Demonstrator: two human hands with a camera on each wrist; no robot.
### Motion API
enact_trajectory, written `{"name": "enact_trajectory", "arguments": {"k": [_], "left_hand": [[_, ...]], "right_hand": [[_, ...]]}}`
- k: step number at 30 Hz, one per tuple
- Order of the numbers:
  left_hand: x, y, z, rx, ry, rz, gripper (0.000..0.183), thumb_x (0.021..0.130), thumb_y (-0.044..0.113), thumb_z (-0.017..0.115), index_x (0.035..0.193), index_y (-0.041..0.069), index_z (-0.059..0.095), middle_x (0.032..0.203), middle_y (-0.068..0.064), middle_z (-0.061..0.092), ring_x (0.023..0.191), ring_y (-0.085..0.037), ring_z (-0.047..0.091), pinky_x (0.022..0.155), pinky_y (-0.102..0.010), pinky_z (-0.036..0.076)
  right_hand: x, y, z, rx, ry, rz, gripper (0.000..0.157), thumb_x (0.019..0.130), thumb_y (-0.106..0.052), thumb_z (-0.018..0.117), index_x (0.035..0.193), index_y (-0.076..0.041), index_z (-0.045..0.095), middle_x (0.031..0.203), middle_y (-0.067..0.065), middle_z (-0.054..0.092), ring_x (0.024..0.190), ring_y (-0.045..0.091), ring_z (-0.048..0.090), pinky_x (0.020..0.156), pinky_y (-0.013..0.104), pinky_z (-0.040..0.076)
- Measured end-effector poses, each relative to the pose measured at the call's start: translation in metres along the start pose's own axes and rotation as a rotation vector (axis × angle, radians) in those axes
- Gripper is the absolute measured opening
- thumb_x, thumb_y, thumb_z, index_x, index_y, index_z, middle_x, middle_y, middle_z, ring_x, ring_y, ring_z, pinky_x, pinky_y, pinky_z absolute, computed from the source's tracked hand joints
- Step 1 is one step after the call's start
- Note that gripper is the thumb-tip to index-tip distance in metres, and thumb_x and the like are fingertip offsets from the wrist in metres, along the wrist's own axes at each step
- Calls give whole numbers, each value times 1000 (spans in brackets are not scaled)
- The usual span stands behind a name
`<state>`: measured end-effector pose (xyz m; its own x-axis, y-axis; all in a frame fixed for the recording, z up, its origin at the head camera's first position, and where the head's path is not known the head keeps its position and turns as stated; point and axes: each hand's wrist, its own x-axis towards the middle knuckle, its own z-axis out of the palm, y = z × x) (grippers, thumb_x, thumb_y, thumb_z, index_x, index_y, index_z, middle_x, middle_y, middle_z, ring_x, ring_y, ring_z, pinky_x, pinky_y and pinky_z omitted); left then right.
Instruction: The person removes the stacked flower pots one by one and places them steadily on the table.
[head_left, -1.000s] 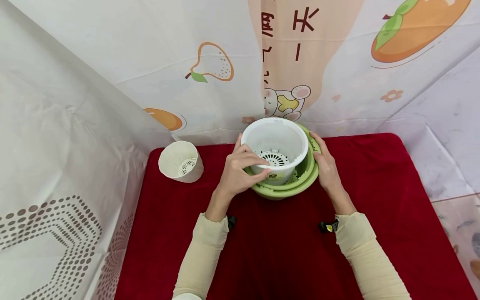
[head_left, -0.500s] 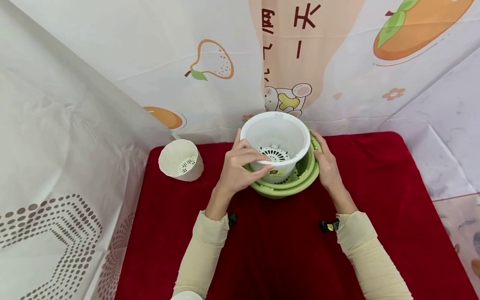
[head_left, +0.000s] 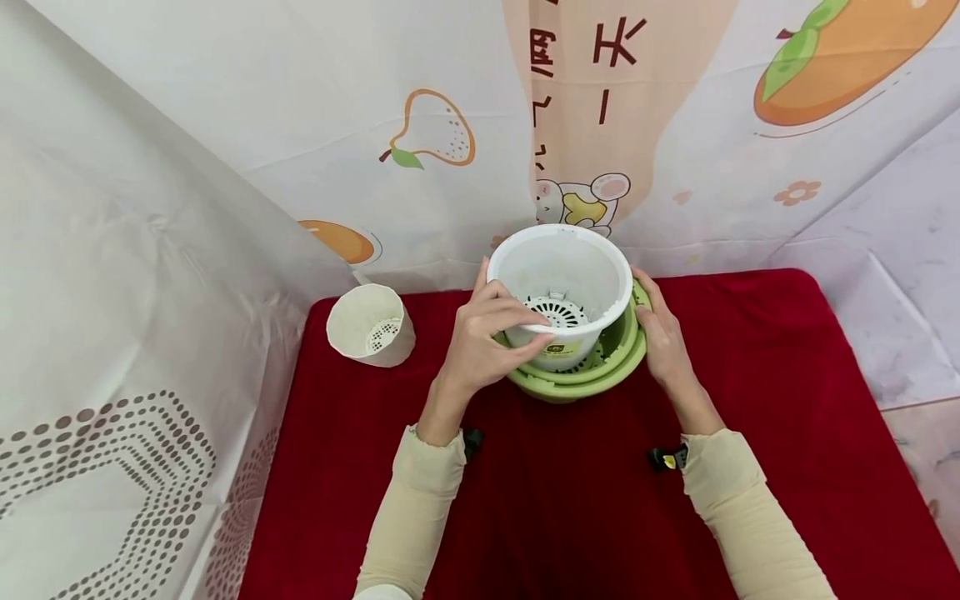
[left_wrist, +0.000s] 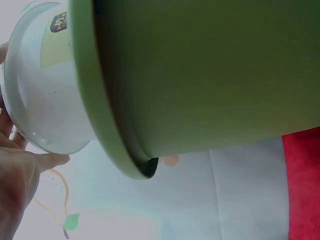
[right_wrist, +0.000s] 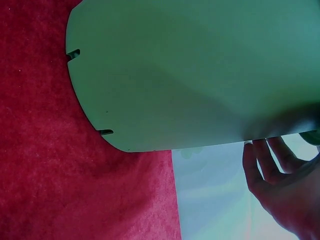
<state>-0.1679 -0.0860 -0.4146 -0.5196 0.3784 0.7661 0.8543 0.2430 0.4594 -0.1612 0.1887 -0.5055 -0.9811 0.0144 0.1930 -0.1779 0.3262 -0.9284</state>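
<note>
My left hand (head_left: 480,337) grips the near-left rim of a white flowerpot (head_left: 566,267), thumb outside and fingers over the edge. This pot has a slotted bottom and a yellow-green label. It stands partly inside a wider green flowerpot (head_left: 577,387), its rim well above the green one. My right hand (head_left: 667,350) holds the green pot at its right rim. In the left wrist view, the white pot (left_wrist: 55,105) protrudes from the green rim. The right wrist view shows fingertips (right_wrist: 257,155) against the green wall (right_wrist: 185,75), whose base on the cloth has notches.
A small cream flowerpot (head_left: 352,321) with a perforated bottom stands at the table's back left. Red cloth (head_left: 570,508) covers the table. A printed white curtain (head_left: 330,100) hangs close behind its back edge, with more sheeting at the left side.
The white pot has risen slightly within the green pot, with my left hand on its rim. My right hand keeps its hold on the green pot. The head view has shifted a little.
</note>
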Motion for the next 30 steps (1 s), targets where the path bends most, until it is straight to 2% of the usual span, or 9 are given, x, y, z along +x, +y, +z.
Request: {"name": "enact_trajectory", "arguments": {"k": [4, 16, 25, 30], "left_hand": [[2, 3, -3, 2, 13, 11, 13, 68, 11, 90, 77, 9, 80, 72, 0, 73, 73, -14, 53, 115, -62, 20], [14, 14, -10, 3, 41, 53, 13, 67, 8, 89, 74, 9, 79, 71, 0, 73, 72, -16, 52, 115, -63, 20], [18, 18, -16, -9, 72, 56, 13, 67, 8, 89, 75, 10, 79, 71, 2, 73, 72, -14, 51, 116, -61, 18], [19, 19, -17, -12, 83, 54, 11, 69, 11, 88, 75, 10, 79, 72, 3, 73, 73, -11, 50, 116, -61, 17]], "right_hand": [[-1, 0, 0, -14, 8, -9, 52, 104, -14, 35, 153, -31, 38, 150, 0, 45, 122, 9, 45, 100, 19, 32], [-1, -1, -1, -9, 12, -9, 53, 103, -13, 35, 155, -26, 37, 153, 3, 43, 124, 11, 44, 101, 19, 32], [0, 3, 2, 28, 7, -19, 54, 103, -9, 36, 155, -23, 37, 150, 7, 45, 116, 4, 46, 98, 16, 33], [0, 3, 1, 26, 12, -17, 54, 103, -10, 35, 154, -25, 38, 150, 6, 46, 115, 4, 46, 97, 16, 33]]}}
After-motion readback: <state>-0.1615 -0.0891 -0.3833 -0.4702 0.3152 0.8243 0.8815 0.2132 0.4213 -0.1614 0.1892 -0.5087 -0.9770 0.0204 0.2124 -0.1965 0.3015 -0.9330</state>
